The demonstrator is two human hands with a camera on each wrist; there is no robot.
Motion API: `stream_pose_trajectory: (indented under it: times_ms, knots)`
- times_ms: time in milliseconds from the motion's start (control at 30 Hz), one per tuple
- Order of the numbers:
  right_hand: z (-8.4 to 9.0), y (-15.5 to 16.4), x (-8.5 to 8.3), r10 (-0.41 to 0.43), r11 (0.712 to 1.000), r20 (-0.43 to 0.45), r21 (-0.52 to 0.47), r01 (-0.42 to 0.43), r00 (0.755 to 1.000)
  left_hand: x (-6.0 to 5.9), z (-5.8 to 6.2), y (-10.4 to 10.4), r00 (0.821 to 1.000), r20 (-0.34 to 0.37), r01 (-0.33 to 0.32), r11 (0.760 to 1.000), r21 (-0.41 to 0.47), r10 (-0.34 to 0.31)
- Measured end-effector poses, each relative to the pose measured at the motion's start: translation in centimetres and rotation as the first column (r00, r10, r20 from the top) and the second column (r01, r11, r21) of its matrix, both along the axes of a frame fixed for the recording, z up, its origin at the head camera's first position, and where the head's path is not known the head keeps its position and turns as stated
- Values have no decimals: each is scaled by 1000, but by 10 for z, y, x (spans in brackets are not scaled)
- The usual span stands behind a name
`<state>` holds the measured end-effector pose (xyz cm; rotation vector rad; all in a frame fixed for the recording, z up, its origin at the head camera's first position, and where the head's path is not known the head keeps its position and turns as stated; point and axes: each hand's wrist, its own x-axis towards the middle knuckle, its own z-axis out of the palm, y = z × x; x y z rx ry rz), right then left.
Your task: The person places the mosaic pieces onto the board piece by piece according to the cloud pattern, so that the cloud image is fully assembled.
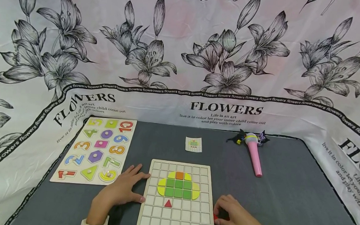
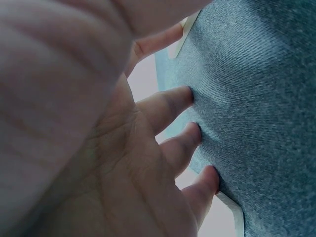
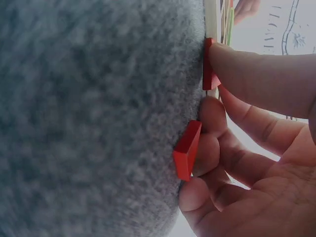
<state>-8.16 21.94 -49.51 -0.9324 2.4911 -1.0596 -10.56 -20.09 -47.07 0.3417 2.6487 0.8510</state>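
Observation:
A wooden grid board (image 1: 156, 224) lies on the grey tabletop. Green squares (image 1: 178, 188) with yellow rounded pieces (image 1: 161, 187) around them and an orange square (image 1: 179, 175) on top form a shape on it. A red triangle (image 1: 168, 203) sits below. My left hand (image 1: 121, 188) is spread, its thumb and index finger touching the board's left edge. Beside the right edge, my right hand (image 1: 236, 217) pinches a small red piece (image 3: 208, 69) with the thumb, fingers curled. Against those fingers, a second red piece (image 3: 186, 150), seemingly triangular, stands on the cloth.
A number-and-shape puzzle board (image 1: 80, 154) lies at the left, beyond my left hand. Behind the grid board is a small pattern card (image 1: 193, 145). A pink toy microphone (image 1: 254, 157) lies back right with dark bow-like items. Flowered cloth (image 1: 155, 107) borders the table's back.

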Motion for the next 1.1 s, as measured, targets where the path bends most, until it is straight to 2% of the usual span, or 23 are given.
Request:
stream_pose_trajectory:
  times_ms: [167, 267, 433, 700, 967, 1100]
  knots:
    - [2, 1, -2, -46, 999, 67, -19, 48, 997, 0, -2, 0, 1000, -2, 0, 1000, 0, 0]
    - [3, 1, -5, -44, 996, 82, -80, 51, 996, 0, -3, 0, 1000, -3, 1, 1000, -3, -2]
    - [9, -2, -10, -9, 983, 3, -185, 9, 1000, 0, -4, 0, 1000, -4, 2, 1000, -4, -2]
    - [27, -20, -20, -60, 989, -19, -136, 57, 998, 0, -2, -1, 1000, -3, -8, 1000, -2, 8]
    - [36, -46, -29, -38, 986, -74, -164, 26, 997, 0, -1, 0, 1000, -3, -13, 1000, -10, 13]
    - [38, -59, -34, -13, 986, -41, -165, 6, 999, 1, -1, -1, 1000, -7, -6, 1000, 8, 6]
